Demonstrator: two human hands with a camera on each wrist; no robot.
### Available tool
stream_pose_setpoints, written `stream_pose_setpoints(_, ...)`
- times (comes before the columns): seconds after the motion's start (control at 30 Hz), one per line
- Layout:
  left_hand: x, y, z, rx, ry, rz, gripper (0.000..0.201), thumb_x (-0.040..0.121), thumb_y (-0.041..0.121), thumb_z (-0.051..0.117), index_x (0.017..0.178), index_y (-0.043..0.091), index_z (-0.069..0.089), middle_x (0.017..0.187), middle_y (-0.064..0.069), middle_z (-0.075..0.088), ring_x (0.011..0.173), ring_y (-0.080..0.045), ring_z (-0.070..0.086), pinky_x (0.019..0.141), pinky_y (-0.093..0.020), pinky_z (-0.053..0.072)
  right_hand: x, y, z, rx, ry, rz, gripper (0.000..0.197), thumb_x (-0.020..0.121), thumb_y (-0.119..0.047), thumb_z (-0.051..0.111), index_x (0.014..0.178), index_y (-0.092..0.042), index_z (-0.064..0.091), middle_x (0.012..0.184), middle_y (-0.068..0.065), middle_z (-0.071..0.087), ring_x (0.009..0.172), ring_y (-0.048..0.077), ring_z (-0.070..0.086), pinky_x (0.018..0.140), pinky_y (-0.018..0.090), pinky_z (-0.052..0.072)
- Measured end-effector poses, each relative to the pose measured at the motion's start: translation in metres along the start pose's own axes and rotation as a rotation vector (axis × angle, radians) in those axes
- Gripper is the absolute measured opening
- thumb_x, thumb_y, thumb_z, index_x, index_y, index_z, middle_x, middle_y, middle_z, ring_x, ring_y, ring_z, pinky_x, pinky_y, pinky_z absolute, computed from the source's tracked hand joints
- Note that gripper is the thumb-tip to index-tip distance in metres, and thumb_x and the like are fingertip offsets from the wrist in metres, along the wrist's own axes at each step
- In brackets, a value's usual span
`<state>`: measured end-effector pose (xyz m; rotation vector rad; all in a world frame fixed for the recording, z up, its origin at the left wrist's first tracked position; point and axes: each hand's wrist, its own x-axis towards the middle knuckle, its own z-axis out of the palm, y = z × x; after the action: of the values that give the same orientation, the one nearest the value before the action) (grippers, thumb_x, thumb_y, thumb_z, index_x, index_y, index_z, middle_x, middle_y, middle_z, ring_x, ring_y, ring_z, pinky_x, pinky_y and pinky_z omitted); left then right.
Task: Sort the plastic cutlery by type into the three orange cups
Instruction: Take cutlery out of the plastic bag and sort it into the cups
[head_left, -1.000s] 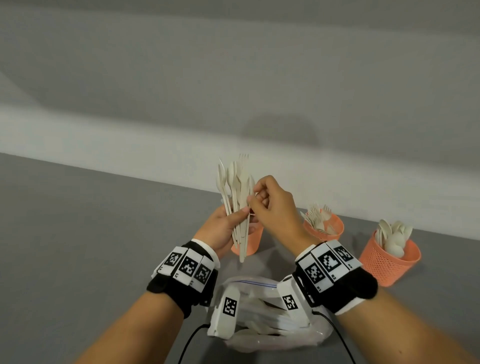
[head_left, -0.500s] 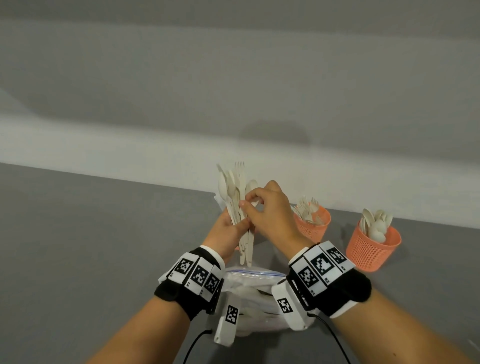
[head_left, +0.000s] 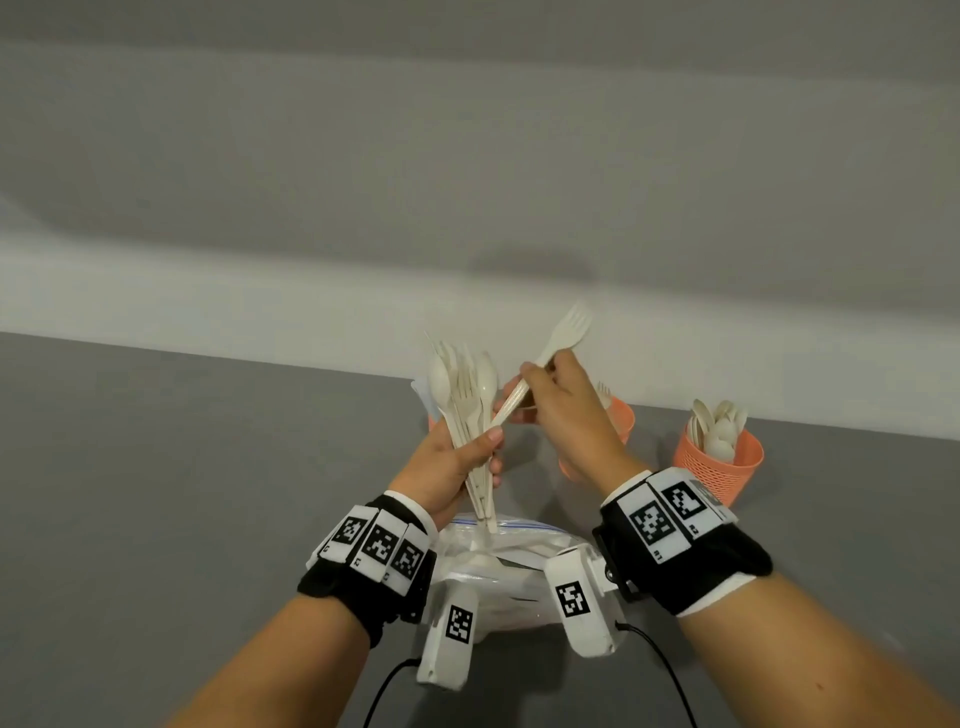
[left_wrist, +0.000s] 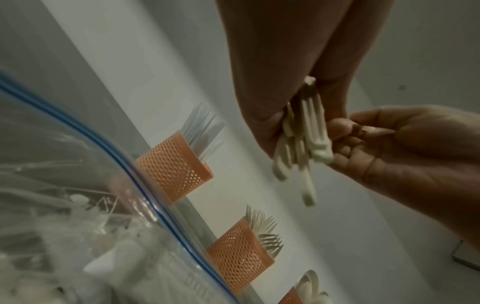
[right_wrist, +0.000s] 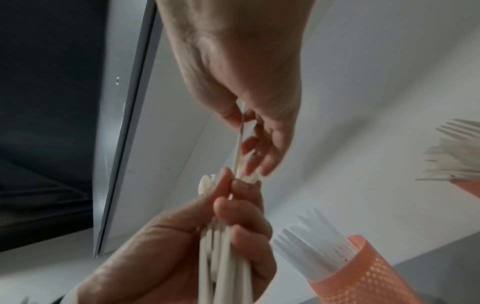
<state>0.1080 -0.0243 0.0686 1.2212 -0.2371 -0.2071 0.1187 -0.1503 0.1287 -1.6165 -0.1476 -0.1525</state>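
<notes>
My left hand (head_left: 485, 452) grips a bundle of cream plastic cutlery (head_left: 465, 395) upright above a zip bag (head_left: 519, 545); spoons and forks show in it. My right hand (head_left: 524, 395) pinches the handle of a single fork (head_left: 569, 330), tilted up to the right, its handle end still at the bundle. Three orange mesh cups stand behind: the spoon cup (head_left: 719, 470) at right, the fork cup (head_left: 621, 415) partly hidden by my right hand, and the knife cup (left_wrist: 174, 168) behind my left hand. The right wrist view shows the fork handle (right_wrist: 240, 139) between thumb and fingers.
The clear zip bag (left_wrist: 78, 226) with a blue seal holds more white cutlery and lies on the grey table (head_left: 156, 493) just below my wrists. A pale wall ledge (head_left: 260, 312) runs behind the cups. Cables trail from the wrist cameras toward me.
My right hand has drawn one fork out of the bundle and swung its head up to the right. My left hand keeps hold of the remaining cutlery.
</notes>
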Motion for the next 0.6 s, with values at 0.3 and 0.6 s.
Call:
stream_pose_setpoints(0.3,-0.001,0.005,0.011,0.012,0.195,-0.045,0.022,0.092,0.009,0.048,0.071,0.013,0.046,0.04,0.007,0.032,0.032,-0.006,0.027,0.036,-0.016,0.027,-0.013,0.017,-0.011,-0.133,-0.047,0.048,0.016,0.085,-0.008,0.057,0.09,-0.023,0.052,0.062,-0.009,0.05,0.049,0.001,0.046,0.051,0.016,0.034)
stream_pose_setpoints(0.6,-0.006,0.007,0.008,-0.099,0.043,-0.119,0.032,0.085,0.021,0.032,0.086,-0.003,0.054,0.046,-0.003,0.051,0.033,-0.011,0.034,0.034,-0.019,0.029,-0.025,0.02,-0.001,-0.029,-0.196,0.183,0.024,0.087,-0.026,0.061,0.108,-0.016,0.053,0.057,-0.001,0.051,0.055,0.014,0.055,0.037,0.013,0.031)
